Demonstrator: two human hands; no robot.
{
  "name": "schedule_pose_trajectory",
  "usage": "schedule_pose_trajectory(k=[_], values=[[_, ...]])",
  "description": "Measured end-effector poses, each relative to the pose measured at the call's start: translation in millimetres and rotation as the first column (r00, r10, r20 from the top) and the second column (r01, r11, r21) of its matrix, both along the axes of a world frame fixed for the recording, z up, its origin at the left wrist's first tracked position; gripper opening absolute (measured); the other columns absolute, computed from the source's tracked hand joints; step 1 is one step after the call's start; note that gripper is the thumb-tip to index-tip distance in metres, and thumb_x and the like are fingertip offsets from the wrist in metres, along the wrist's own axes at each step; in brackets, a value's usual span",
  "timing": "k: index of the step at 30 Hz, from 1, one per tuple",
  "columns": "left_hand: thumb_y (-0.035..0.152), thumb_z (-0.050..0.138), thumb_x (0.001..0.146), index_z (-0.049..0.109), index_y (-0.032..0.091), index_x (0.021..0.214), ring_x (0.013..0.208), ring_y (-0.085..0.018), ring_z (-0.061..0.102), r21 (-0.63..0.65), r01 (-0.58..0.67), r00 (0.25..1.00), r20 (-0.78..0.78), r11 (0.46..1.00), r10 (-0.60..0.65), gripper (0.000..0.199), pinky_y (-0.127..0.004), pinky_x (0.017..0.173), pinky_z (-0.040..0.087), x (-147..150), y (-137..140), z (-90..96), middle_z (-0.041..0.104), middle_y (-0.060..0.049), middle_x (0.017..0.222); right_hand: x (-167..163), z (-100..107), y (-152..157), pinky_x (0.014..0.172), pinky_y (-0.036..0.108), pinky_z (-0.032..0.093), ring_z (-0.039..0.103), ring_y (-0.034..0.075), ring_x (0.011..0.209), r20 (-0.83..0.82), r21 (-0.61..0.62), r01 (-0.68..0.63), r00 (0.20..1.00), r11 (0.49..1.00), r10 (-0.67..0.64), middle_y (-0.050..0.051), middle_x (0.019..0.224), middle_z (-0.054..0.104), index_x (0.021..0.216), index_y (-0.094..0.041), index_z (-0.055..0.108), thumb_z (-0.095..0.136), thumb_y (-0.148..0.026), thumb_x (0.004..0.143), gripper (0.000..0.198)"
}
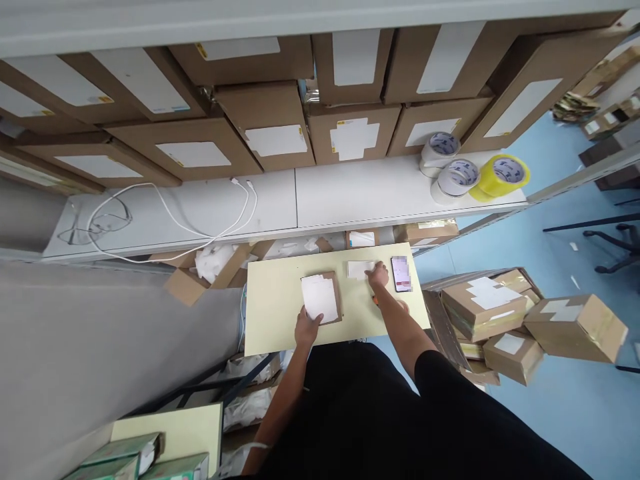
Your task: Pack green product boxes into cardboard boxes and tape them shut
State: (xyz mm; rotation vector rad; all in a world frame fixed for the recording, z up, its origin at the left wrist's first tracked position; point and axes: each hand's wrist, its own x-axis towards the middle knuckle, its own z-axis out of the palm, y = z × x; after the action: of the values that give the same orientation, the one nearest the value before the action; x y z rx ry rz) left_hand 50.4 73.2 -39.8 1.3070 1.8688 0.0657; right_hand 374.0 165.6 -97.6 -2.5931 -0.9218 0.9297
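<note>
On the pale yellow table (270, 300), my left hand (307, 328) grips the lower left corner of some white papers (319, 298). These papers lie over a flat brown cardboard piece (338, 297), whose right and lower edges show. My right hand (379, 275) is closed at the right end of a small white paper slip (360, 269), with its fingertips on it. Just right of that hand lies a phone (401, 274) with a lit screen, partly blurred. Under my right forearm, an orange item (376, 301) and a tape roll (403, 306) are partly hidden.
Labelled cardboard boxes (277, 143) line the shelf (350, 193) behind the table. Tape rolls (457, 177) stand at its right, and a white cable (165, 200) hangs over its front edge. More cartons (487, 307) fill a bin at right. An open box (220, 267) sits behind left.
</note>
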Motion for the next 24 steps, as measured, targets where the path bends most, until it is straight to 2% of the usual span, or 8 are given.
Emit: schedule_pose_trajectory(k=[5,7,9,12,16,20,22,24], values=[[0.048,0.071,0.086,0.036,0.02,0.159,0.138,-0.039,0.055,-0.023,-0.009,0.998,-0.063,1.0,0.007,0.085,-0.049,0.108,0.048,-2.0,5.7,13.7,0.053,-0.021,0.154,19.3,20.2,-18.2,0.089,0.037,0.048,0.066,0.031,0.11,-0.16,0.148,0.081,0.986,0.986,-0.057,0.016,0.114,0.073,0.109,-0.021,0.064,0.067,-0.033,0.089,0.024],[0.045,0.072,0.086,0.031,0.021,0.163,0.148,-0.042,0.043,0.107,0.043,0.993,-0.11,0.993,-0.032,0.09,-0.054,0.115,0.043,7.6,14.7,24.2,0.044,-0.021,0.162,27.2,30.4,-25.4,0.082,0.035,0.049,0.068,0.029,0.101,-0.254,0.207,0.115,0.965,0.972,-0.06,0.012,0.101,0.075,0.102,-0.022,0.066,0.071,-0.037,0.084,0.024],[0.041,0.067,0.09,0.036,0.023,0.162,0.154,-0.04,0.033,0.286,0.133,0.99,-0.092,0.949,-0.111,0.08,-0.054,0.123,0.035,27.4,30.2,35.4,0.04,-0.017,0.166,32.7,42.0,-34.8,0.079,0.034,0.051,0.069,0.028,0.094,-0.36,0.273,0.127,0.933,0.953,-0.021,0.007,0.094,0.076,0.1,-0.022,0.067,0.074,-0.04,0.078,0.029],[0.028,0.053,0.097,0.054,0.026,0.153,0.152,-0.03,0.039,0.41,0.295,0.927,0.096,0.863,-0.363,0.056,-0.046,0.128,0.031,74.2,66.0,49.9,0.053,-0.009,0.157,35.5,61.8,-51.1,0.083,0.035,0.054,0.07,0.026,0.094,-0.624,0.391,0.217,0.777,0.894,0.084,0.003,0.097,0.078,0.11,-0.023,0.067,0.077,-0.045,0.07,0.047],[0.021,0.051,0.095,0.064,0.024,0.145,0.151,-0.029,0.04,0.473,0.425,0.773,0.254,0.772,-0.581,0.051,-0.045,0.129,0.029,142.0,117.6,60.1,0.06,-0.006,0.152,33.7,88.1,-67.0,0.091,0.038,0.053,0.072,0.027,0.099,-0.822,0.358,0.318,0.553,0.878,0.135,0.006,0.105,0.08,0.115,-0.023,0.068,0.081,-0.045,0.063,0.057],[0.036,0.068,0.088,0.079,0.028,0.122,0.129,-0.031,0.061,0.388,0.563,0.644,0.347,0.73,-0.681,0.037,-0.04,0.11,0.046,184.1,140.4,60.8,0.077,-0.006,0.122,31.2,106.1,-71.0,0.095,0.038,0.052,0.072,0.028,0.105,-0.87,0.318,0.315,0.473,0.894,0.142,0.007,0.11,0.08,0.115,-0.024,0.072,0.08,-0.045,0.064,0.056],[0.042,0.069,0.087,0.084,0.024,0.105,0.103,-0.029,0.07,0.342,0.596,0.654,0.318,0.726,-0.687,0.029,-0.037,0.092,0.051,193.8,141.2,59.6,0.08,-0.006,0.102,31.9,113.0,-72.7,0.098,0.039,0.052,0.07,0.029,0.112,-0.864,0.322,0.332,0.486,0.887,0.132,0.007,0.115,0.079,0.116,-0.024,0.075,0.076,-0.051,0.071,0.052],[0.042,0.068,0.086,0.084,0.022,0.091,0.083,-0.025,0.068,0.322,0.607,0.687,0.247,0.727,-0.683,0.026,-0.034,0.079,0.049,198.0,140.2,58.8,0.078,-0.005,0.086,35.1,120.4,-76.9,0.101,0.04,0.051,0.067,0.029,0.121,-0.845,0.332,0.375,0.526,0.865,0.097,0.008,0.125,0.076,0.118,-0.024,0.076,0.067,-0.061,0.081,0.053]])
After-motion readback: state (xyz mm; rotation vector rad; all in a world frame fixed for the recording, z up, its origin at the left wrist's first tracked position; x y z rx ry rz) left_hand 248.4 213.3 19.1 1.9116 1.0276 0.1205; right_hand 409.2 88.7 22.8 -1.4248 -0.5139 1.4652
